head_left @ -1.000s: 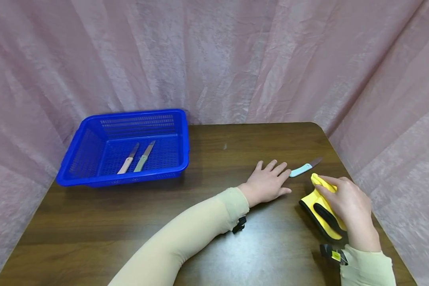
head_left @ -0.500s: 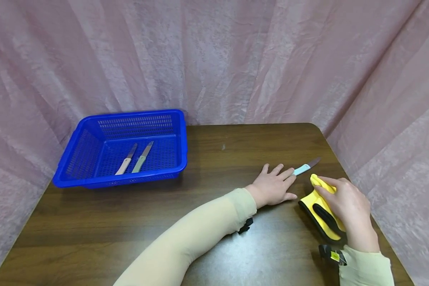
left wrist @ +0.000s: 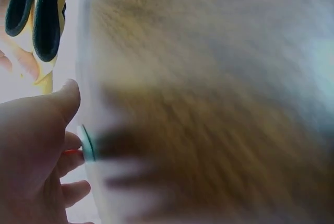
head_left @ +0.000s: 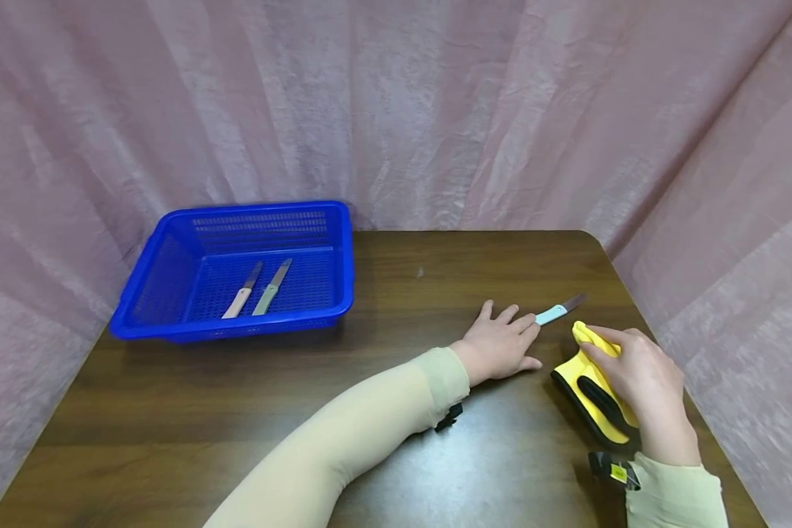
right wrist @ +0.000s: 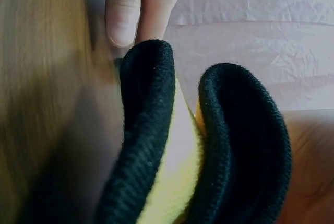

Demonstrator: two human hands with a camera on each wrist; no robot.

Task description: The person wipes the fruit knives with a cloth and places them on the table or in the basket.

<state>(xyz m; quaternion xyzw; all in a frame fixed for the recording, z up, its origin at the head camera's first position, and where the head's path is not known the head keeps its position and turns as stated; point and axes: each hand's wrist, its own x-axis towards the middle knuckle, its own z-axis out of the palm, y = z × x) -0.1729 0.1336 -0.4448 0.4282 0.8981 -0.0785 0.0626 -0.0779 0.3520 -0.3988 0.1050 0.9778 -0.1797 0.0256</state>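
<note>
My left hand (head_left: 498, 345) lies palm down on the tabletop with its fingers spread. Its index and middle fingertips are right at the handle end of a small knife (head_left: 551, 315) with a light blue handle and a dark blade pointing away to the right. In the left wrist view, the teal handle end (left wrist: 86, 143) shows beside the fingers. With thumb and fingers, my right hand (head_left: 640, 370) pinches a folded yellow cloth (head_left: 570, 367) with black edging, close to the knife. In the right wrist view, the cloth's black edges (right wrist: 156, 109) hang in loops below the fingers.
A blue plastic basket (head_left: 231, 328) stands at the back left of the wooden table (head_left: 204, 411). Inside it lie a knife with a pink handle (head_left: 237, 302) and one with a green handle (head_left: 265, 299). Pink curtains (head_left: 396, 110) rise behind and to the right of the table.
My left hand has moved right to the knife's handle, then slightly back left. The light blue knife has shifted a little left with it. The right hand keeps its hold on the cloth.
</note>
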